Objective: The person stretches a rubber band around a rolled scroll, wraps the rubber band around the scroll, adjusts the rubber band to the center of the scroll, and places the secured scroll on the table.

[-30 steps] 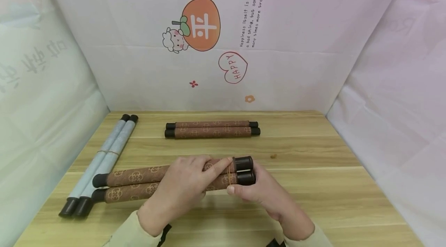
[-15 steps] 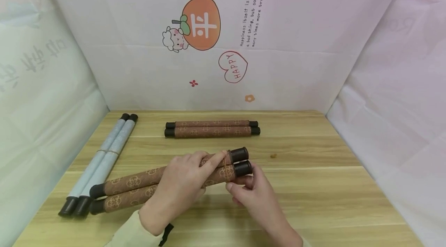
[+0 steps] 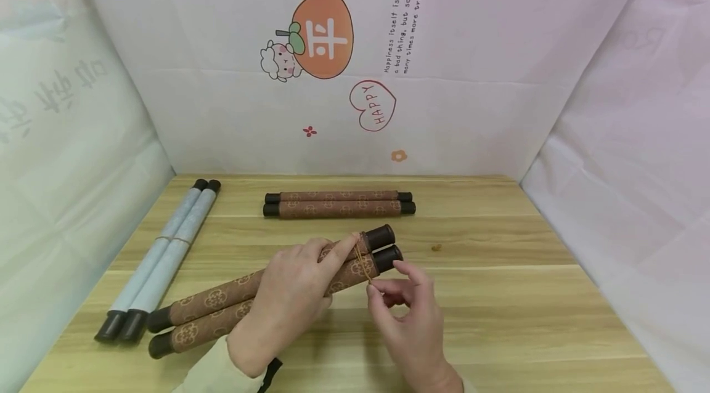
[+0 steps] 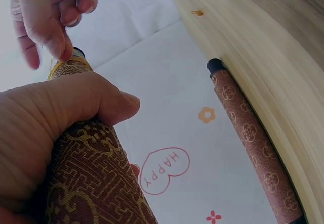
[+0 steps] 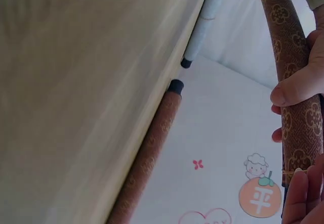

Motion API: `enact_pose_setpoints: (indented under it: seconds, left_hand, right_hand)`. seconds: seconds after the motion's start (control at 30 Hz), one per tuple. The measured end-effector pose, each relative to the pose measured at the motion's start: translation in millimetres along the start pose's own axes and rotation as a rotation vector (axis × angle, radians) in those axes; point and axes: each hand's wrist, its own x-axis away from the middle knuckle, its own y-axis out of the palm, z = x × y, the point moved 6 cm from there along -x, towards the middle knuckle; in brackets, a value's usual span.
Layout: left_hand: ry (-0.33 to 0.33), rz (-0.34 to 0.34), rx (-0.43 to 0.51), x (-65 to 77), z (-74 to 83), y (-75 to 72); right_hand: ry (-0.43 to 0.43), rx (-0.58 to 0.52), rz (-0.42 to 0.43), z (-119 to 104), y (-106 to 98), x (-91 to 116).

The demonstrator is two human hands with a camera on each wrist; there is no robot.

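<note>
In the head view, my left hand (image 3: 291, 297) grips a pair of brown patterned scrolls (image 3: 216, 299) with black end knobs, held side by side and slanting up to the right. A thin tan rubber band (image 3: 363, 262) loops round both rolls near their right end. My right hand (image 3: 413, 322) pinches the near side of that band between thumb and finger and draws it out from the rolls. The left wrist view shows the left thumb lying across the brown scroll (image 4: 96, 178). In the right wrist view the band (image 5: 291, 172) crosses the roll beside the right fingers.
Another pair of brown scrolls (image 3: 339, 208) lies crosswise at the back of the wooden table (image 3: 499, 300). Two light blue scrolls (image 3: 166, 263), banded at the middle, lie at the left. A small orange-brown loop (image 3: 436, 247) rests right of centre. White printed cloth (image 3: 471, 72) walls three sides.
The held scrolls have tilted, right end up and left end down. My right hand has shifted from the black knobs to below them, and the band now stretches toward its fingertips.
</note>
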Motion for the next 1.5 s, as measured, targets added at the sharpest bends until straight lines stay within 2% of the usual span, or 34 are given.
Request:
enact_pose_setpoints:
  seconds: [0.07, 0.17, 0.27, 0.37, 0.43, 0.6, 0.67, 0.9, 1.13, 1.27, 1.37, 1.5]
  left_hand:
    - [0.0, 0.004, -0.018, -1.1, 1.8, -0.4]
    - [-0.001, 0.016, -0.044, -2.1, 4.2, -2.2]
    - [-0.003, 0.035, -0.065, -2.2, 6.2, -3.8]
    - [0.0, 0.06, -0.089, -1.6, 8.6, -5.0]
    - [0.006, 0.07, -0.113, -1.3, 11.1, -4.9]
    - [-0.001, 0.068, -0.149, -0.1, 14.9, -2.9]
    - [-0.011, 0.065, -0.145, 0.3, 14.5, -2.0]
    - [-0.01, 0.08, -0.161, 0.1, 11.3, -1.2]
    - [-0.014, 0.108, -0.15, -0.9, 11.4, -1.1]
    - [-0.003, 0.127, -0.158, -0.3, 14.7, -1.4]
    - [0.002, 0.135, -0.175, 0.9, 16.3, -1.2]
    - [0.012, 0.148, -0.187, 2.2, 19.5, -1.5]
  right_hand:
    - [-0.142, 0.055, 0.049, -6.8, -1.4, -3.3]
    - [-0.29, 0.1, 0.116, -16.4, -2.9, -10.0]
    - [-0.379, 0.128, 0.155, -25.0, -3.8, -16.0]
    - [-0.41, 0.162, 0.167, -30.5, -3.8, -20.6]
    - [-0.39, 0.19, 0.158, -30.9, -3.5, -23.2]
    - [-0.244, 0.292, 0.076, -24.3, -0.5, -28.8]
    - [-0.21, 0.309, 0.055, -22.5, 0.6, -30.0]
    - [-0.22, 0.245, 0.074, -23.7, -2.7, -34.7]
    - [-0.117, 0.326, -0.045, -19.2, 1.0, -34.1]
    - [-0.097, 0.421, -0.105, -17.5, 6.1, -36.4]
    - [-0.114, 0.457, -0.122, -17.7, 8.4, -37.8]
    - [-0.112, 0.415, -0.098, -18.1, 8.7, -38.7]
